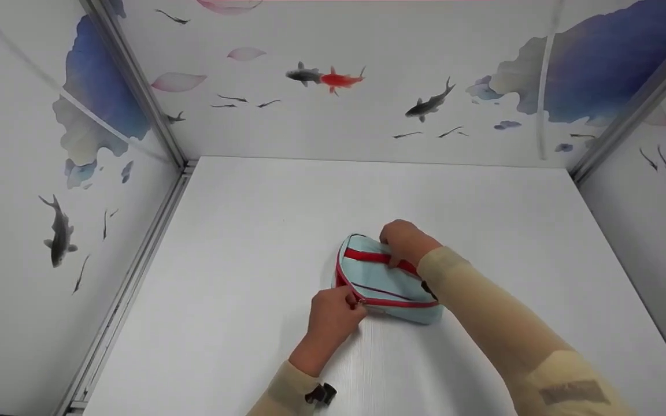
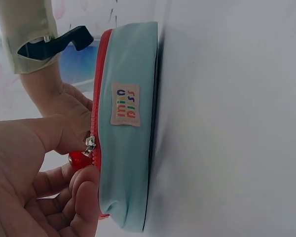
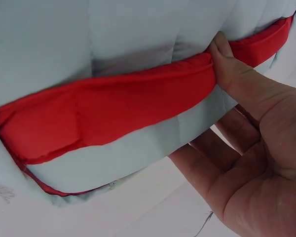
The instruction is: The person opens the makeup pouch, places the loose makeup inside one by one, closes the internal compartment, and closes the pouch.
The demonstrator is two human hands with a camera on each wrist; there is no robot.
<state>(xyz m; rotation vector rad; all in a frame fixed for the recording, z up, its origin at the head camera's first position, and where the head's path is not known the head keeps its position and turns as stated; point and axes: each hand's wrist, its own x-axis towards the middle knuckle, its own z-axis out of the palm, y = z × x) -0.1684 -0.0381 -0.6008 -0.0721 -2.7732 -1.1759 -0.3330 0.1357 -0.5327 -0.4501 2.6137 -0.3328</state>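
A light blue pouch with red zipper trim and a red strap across its top lies on the white table. At its near left corner, my left hand pinches the zipper pull, which carries a red bead below a silver slider. The zipper stands parted along the pouch's left side. My right hand grips the far edge of the pouch, its thumb pressing on the strap and the other fingers curled beneath the edge. A small lettered label shows on the near side wall.
The white table is bounded by a back wall and side walls painted with fish and blue blots. Metal rails run along the table's left edge. A black clip is on the left sleeve.
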